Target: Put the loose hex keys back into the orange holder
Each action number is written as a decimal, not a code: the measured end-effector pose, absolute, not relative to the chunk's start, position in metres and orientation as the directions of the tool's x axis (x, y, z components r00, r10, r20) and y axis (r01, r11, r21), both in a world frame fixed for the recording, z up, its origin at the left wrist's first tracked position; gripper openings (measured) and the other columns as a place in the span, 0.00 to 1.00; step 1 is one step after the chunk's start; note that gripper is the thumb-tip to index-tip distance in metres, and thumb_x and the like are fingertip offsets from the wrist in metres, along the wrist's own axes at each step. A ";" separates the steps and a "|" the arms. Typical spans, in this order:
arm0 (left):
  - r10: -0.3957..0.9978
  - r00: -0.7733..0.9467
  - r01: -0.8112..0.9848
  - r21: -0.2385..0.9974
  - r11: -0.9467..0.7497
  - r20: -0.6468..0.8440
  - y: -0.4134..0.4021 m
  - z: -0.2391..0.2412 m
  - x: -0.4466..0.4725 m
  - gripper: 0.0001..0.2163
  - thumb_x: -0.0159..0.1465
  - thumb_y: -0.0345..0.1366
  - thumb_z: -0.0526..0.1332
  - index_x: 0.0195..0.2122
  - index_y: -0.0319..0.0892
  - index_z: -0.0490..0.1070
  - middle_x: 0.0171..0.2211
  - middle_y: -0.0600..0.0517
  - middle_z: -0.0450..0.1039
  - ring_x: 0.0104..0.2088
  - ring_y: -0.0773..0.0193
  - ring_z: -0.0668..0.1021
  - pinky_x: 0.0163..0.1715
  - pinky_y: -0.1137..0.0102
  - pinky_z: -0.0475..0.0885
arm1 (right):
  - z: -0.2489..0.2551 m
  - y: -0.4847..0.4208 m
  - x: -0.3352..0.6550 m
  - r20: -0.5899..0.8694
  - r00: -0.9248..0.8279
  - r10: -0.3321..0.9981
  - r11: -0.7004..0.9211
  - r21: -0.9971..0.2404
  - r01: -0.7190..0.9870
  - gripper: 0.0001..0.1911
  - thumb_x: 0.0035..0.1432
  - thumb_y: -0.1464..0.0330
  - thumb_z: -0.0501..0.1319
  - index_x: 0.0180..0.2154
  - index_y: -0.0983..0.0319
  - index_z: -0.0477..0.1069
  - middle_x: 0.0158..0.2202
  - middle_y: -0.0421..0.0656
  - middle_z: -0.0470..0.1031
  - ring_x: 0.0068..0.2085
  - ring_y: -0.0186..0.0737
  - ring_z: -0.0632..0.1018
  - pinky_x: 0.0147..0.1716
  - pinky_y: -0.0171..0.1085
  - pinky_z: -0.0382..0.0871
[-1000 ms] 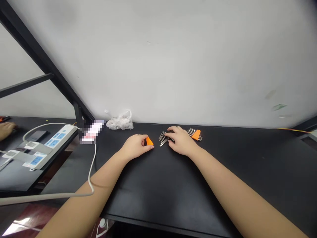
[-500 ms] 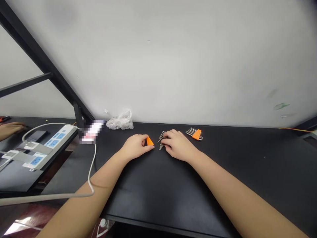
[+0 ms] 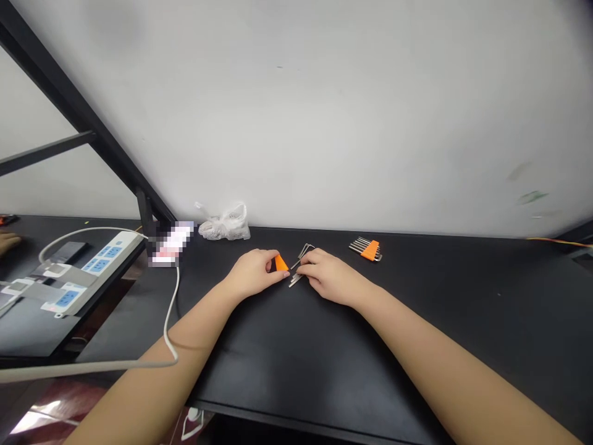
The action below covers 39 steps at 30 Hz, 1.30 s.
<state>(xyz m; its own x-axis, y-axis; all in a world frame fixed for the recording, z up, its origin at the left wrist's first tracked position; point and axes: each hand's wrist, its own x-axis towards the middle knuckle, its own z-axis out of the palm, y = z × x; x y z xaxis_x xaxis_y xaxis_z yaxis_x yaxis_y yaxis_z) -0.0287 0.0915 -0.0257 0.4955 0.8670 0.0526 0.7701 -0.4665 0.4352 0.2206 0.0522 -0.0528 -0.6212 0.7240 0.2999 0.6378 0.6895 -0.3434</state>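
My left hand [image 3: 252, 274] is closed on an orange hex key holder [image 3: 280, 263], pinched between thumb and fingers just above the black table. To its right, my right hand [image 3: 330, 275] has its fingers curled down on loose metal hex keys [image 3: 295, 280]. Their straight ends point left, close to the holder, while the fingers hide part of them. Bent ends of other loose keys [image 3: 304, 250] show just beyond the fingertips. A second orange holder [image 3: 370, 250], filled with several hex keys, lies to the right of my right hand.
At the back stands a clear plastic bag [image 3: 225, 225] against the wall. On the left are a power strip [image 3: 99, 266] with plugs and a white cable [image 3: 172, 309] crossing over my left forearm. Another person's hand [image 3: 8, 242] shows at the far left edge.
My right hand's fingers have shifted slightly, and the loose hex keys have slid left toward the orange holder. My left hand stays nearly still. The other person's hand has moved further out of view.
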 end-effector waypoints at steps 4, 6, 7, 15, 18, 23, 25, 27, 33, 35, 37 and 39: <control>0.867 0.496 0.774 0.427 -0.468 0.051 0.092 -0.027 -0.028 0.16 0.60 0.52 0.65 0.29 0.45 0.69 0.25 0.55 0.70 0.28 0.63 0.71 0.27 0.68 0.56 | -0.062 0.061 0.219 0.341 -0.547 0.765 0.639 -0.298 0.709 0.24 0.62 0.77 0.57 0.56 0.55 0.76 0.58 0.48 0.73 0.59 0.51 0.71 0.59 0.53 0.66; 0.862 0.503 0.770 0.419 -0.482 0.067 0.092 -0.028 -0.028 0.15 0.60 0.52 0.66 0.30 0.45 0.69 0.26 0.55 0.70 0.28 0.63 0.71 0.27 0.68 0.57 | -0.067 0.068 0.219 0.363 -0.464 0.808 0.570 -0.278 0.773 0.26 0.62 0.75 0.59 0.60 0.55 0.73 0.64 0.49 0.68 0.64 0.54 0.67 0.62 0.57 0.61; 0.859 0.507 0.768 0.416 -0.488 0.071 0.092 -0.028 -0.028 0.15 0.60 0.52 0.66 0.31 0.45 0.70 0.26 0.55 0.70 0.29 0.63 0.71 0.27 0.68 0.57 | -0.070 0.071 0.219 0.364 -0.436 0.823 0.544 -0.281 0.791 0.26 0.63 0.73 0.59 0.61 0.55 0.72 0.66 0.49 0.66 0.66 0.54 0.65 0.63 0.57 0.60; 0.857 0.511 0.762 0.425 -0.489 0.068 0.092 -0.029 -0.029 0.15 0.60 0.52 0.66 0.31 0.46 0.70 0.25 0.56 0.70 0.29 0.63 0.71 0.27 0.69 0.56 | -0.075 0.082 0.225 0.311 -0.341 0.887 0.439 -0.344 0.830 0.16 0.64 0.69 0.59 0.51 0.54 0.79 0.68 0.45 0.65 0.66 0.52 0.68 0.63 0.55 0.62; 0.857 0.510 0.762 0.426 -0.488 0.070 0.092 -0.029 -0.029 0.14 0.60 0.51 0.66 0.32 0.46 0.70 0.25 0.56 0.70 0.28 0.63 0.71 0.27 0.69 0.56 | -0.072 0.084 0.228 0.294 -0.294 0.909 0.390 -0.359 0.848 0.17 0.64 0.69 0.58 0.52 0.57 0.77 0.67 0.46 0.67 0.64 0.52 0.70 0.63 0.53 0.63; 0.856 0.512 0.764 0.421 -0.489 0.067 0.092 -0.027 -0.028 0.15 0.60 0.52 0.65 0.32 0.46 0.71 0.24 0.56 0.70 0.28 0.63 0.71 0.27 0.69 0.56 | -0.076 0.090 0.229 0.293 -0.298 0.908 0.394 -0.361 0.845 0.27 0.63 0.72 0.57 0.64 0.60 0.68 0.66 0.47 0.70 0.66 0.49 0.69 0.65 0.51 0.62; 0.857 0.512 0.766 0.420 -0.486 0.060 0.092 -0.026 -0.028 0.15 0.60 0.53 0.65 0.33 0.46 0.72 0.25 0.56 0.70 0.28 0.63 0.71 0.27 0.69 0.56 | -0.080 0.092 0.226 0.283 -0.332 0.900 0.420 -0.355 0.835 0.29 0.64 0.74 0.55 0.66 0.62 0.66 0.67 0.48 0.69 0.68 0.48 0.68 0.66 0.50 0.61; 0.856 0.514 0.767 0.418 -0.486 0.053 0.092 -0.026 -0.028 0.15 0.61 0.53 0.64 0.35 0.46 0.73 0.25 0.56 0.70 0.28 0.63 0.71 0.27 0.69 0.57 | -0.083 0.092 0.225 0.275 -0.382 0.883 0.462 -0.352 0.814 0.30 0.63 0.77 0.54 0.67 0.62 0.64 0.67 0.47 0.68 0.69 0.47 0.67 0.68 0.50 0.60; 0.864 0.502 0.776 0.417 -0.473 0.046 0.093 -0.028 -0.029 0.17 0.61 0.54 0.64 0.41 0.47 0.76 0.25 0.56 0.71 0.29 0.62 0.71 0.28 0.69 0.58 | -0.079 0.087 0.224 0.320 -0.428 0.845 0.520 -0.306 0.797 0.25 0.64 0.77 0.54 0.61 0.64 0.72 0.62 0.47 0.75 0.64 0.45 0.72 0.66 0.46 0.65; 0.865 0.499 0.776 0.422 -0.469 0.046 0.093 -0.029 -0.029 0.17 0.61 0.54 0.64 0.42 0.48 0.76 0.26 0.56 0.71 0.29 0.63 0.71 0.27 0.69 0.58 | -0.076 0.081 0.223 0.314 -0.436 0.843 0.523 -0.296 0.799 0.23 0.65 0.76 0.55 0.59 0.63 0.74 0.61 0.48 0.76 0.63 0.46 0.73 0.66 0.47 0.65; 0.862 0.504 0.773 0.421 -0.475 0.046 0.094 -0.030 -0.029 0.17 0.61 0.54 0.64 0.42 0.48 0.77 0.26 0.56 0.71 0.29 0.63 0.71 0.27 0.69 0.58 | -0.073 0.071 0.221 0.286 -0.447 0.848 0.517 -0.260 0.815 0.24 0.65 0.76 0.54 0.60 0.65 0.73 0.62 0.50 0.74 0.65 0.48 0.72 0.66 0.49 0.64; 0.857 0.512 0.772 0.409 -0.486 0.051 0.094 -0.030 -0.030 0.17 0.61 0.54 0.64 0.42 0.48 0.76 0.26 0.55 0.71 0.29 0.63 0.72 0.27 0.69 0.58 | -0.070 0.058 0.221 0.232 -0.460 0.857 0.505 -0.195 0.841 0.27 0.65 0.77 0.53 0.64 0.68 0.69 0.66 0.53 0.69 0.67 0.50 0.69 0.67 0.50 0.63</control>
<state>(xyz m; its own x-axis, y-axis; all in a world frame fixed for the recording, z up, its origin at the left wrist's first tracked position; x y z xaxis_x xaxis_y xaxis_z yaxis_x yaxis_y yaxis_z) -0.0297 0.0945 -0.0301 0.5125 0.8572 0.0509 0.7722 -0.4859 0.4094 0.2209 0.0581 -0.0700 -0.4605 0.8568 0.2322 0.8408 0.5049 -0.1955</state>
